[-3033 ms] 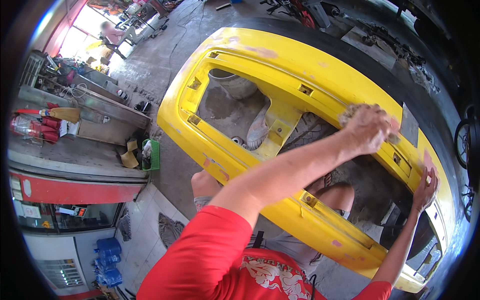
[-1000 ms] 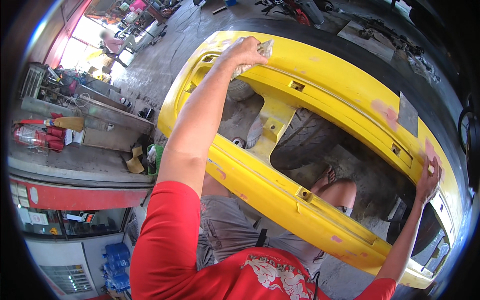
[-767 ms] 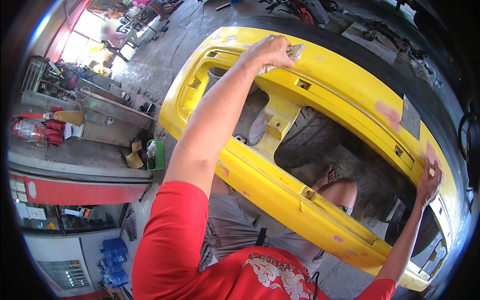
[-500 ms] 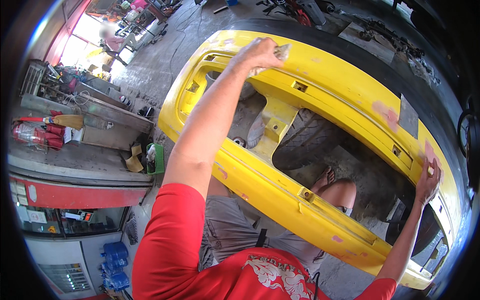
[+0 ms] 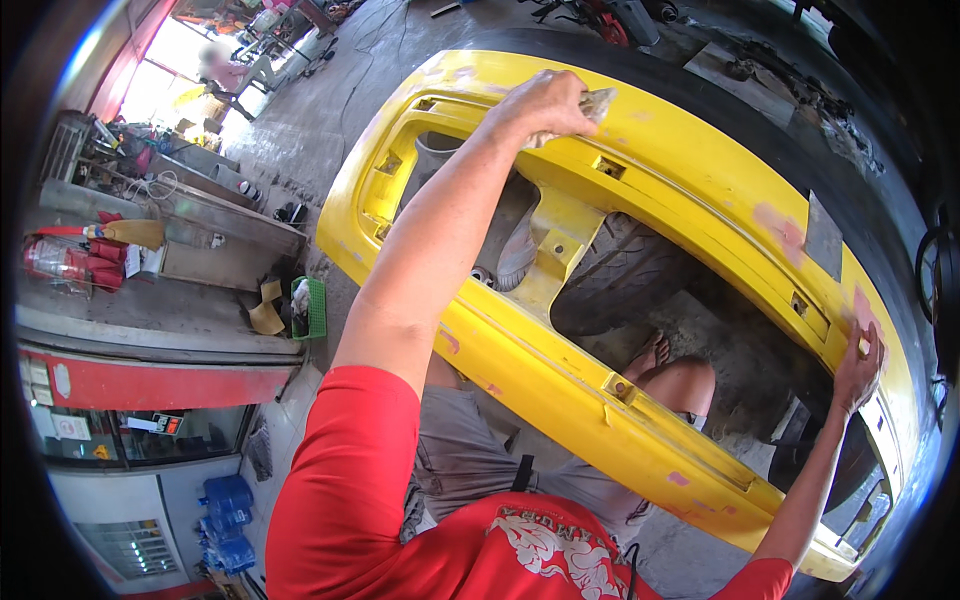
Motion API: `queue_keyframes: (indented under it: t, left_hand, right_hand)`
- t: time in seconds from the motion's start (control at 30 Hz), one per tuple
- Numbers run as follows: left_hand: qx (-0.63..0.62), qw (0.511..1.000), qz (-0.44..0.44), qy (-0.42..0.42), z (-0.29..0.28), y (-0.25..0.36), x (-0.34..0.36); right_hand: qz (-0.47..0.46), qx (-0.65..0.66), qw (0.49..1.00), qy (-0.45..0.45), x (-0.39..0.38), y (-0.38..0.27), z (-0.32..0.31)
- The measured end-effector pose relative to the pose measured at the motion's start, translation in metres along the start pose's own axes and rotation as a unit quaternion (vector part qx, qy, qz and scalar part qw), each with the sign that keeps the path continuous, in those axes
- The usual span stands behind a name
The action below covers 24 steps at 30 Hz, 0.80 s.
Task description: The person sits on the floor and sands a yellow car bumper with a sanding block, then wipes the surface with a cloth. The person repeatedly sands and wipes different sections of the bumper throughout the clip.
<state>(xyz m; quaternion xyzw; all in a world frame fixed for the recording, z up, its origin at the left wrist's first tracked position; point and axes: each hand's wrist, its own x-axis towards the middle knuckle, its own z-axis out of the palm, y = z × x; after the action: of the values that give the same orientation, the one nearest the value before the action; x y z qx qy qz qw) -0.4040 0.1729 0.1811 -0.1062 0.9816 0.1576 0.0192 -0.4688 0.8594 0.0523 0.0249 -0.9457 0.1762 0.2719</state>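
A large yellow bumper [image 5: 690, 450] with pinkish patches and open middle sections lies across my lap, over a black tyre [image 5: 625, 285]. My left hand [image 5: 545, 105], fingers closed round a crumpled pale, dirty pad [image 5: 597, 105], rests on the upper band of the bumper, left of centre. My right hand [image 5: 858, 372] grips the inner edge at the bumper's right side; a small pale bit shows at its fingers, too small to name. A flat grey piece [image 5: 823, 235] lies against the upper right edge. My bare foot shows through the opening.
On the left are a cluttered ledge [image 5: 160, 270] with a broom [image 5: 125, 233], a green basket [image 5: 310, 310] and blue water jugs [image 5: 225, 520]. A seated person [image 5: 222, 75] is by the bright doorway. Motorcycle parts [image 5: 610, 25] lie at the top.
My left hand has gone from right of centre to the upper left with the pad, then shifted slightly back and forth along the band. My right hand stays on the edge.
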Motion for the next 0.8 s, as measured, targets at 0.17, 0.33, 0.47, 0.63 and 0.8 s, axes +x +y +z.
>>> queue_keyframes:
  t: [0.17,0.33,0.47,0.63,0.8]
  left_hand:
    - [0.021,0.999,-0.030,0.035,-0.010,-0.015,-0.002]
    - [-0.004,0.999,-0.041,0.022,-0.010,-0.020,0.003]
    - [0.012,0.999,-0.018,0.029,-0.004,-0.012,0.003]
    - [0.018,0.999,-0.026,0.021,-0.019,-0.016,-0.006]
    - [0.002,1.000,-0.009,0.002,-0.010,-0.006,-0.004]
  right_hand:
    - [-0.025,0.007,1.000,0.004,0.002,0.007,0.004]
    - [0.021,0.013,1.000,-0.014,-0.001,0.006,0.003]
    - [0.007,0.000,1.000,-0.010,-0.001,0.001,0.001]
    - [0.022,0.000,1.000,-0.014,-0.002,-0.003,-0.002]
    - [0.007,-0.046,0.999,0.018,-0.003,-0.006,-0.004]
